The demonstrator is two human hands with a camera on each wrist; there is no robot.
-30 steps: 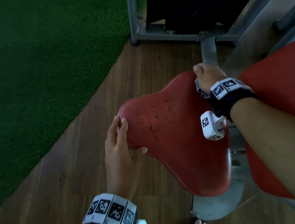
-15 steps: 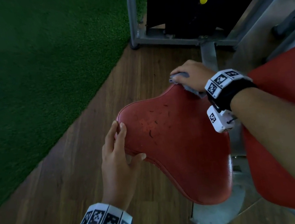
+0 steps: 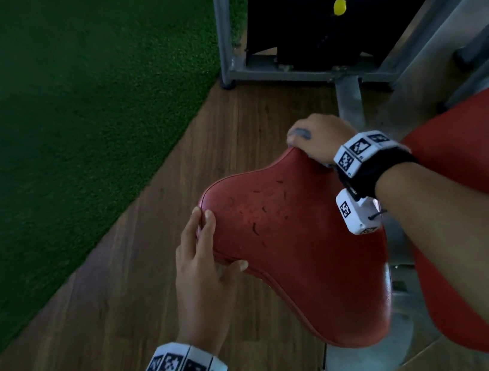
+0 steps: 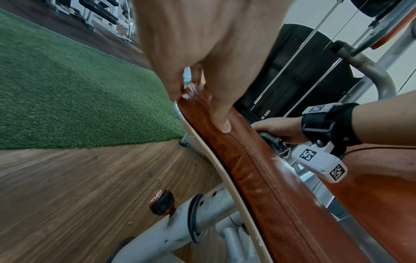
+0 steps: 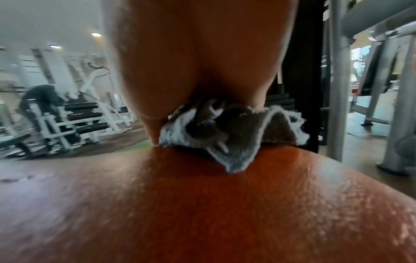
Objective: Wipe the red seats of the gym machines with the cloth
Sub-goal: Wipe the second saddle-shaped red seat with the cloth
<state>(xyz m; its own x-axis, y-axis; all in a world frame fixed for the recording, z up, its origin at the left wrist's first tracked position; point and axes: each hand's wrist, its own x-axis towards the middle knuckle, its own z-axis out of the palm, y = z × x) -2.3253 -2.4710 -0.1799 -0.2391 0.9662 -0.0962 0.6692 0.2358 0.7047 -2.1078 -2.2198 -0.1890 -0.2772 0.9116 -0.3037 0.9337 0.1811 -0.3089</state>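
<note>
The red padded vinyl seat (image 3: 292, 241) of the gym machine, scuffed with small dark nicks across its top, sits on a grey metal post over the brown wood-plank floor (image 3: 102, 346), with its narrow nose pointing away toward the machine's grey steel frame (image 3: 299, 70). At that far nose the bunched grey terry cloth (image 5: 234, 137) is pressed against the upholstery by the right hand (image 3: 321, 138), whose fingers curl over it and clamp it to the seat's edge; the head view shows only a sliver of grey between the fingers, while the right wrist view shows the cloth's frayed pale edges spilling out beneath the palm. Wiping seems to be at the tip, probably because that curved end is hardest to reach with a flat stroke. The left hand (image 3: 205, 272) lies flat along the seat's near-left edge, fingers straight on the rim and thumb spread against the side seam, holding nothing; I take it as a brace that keeps the pad from swivelling under the wiping pressure. A second red pad (image 3: 484, 158) stands just beside the seat on the right, under the right forearm. Green artificial turf (image 3: 54, 117) borders the floor on the left.
</note>
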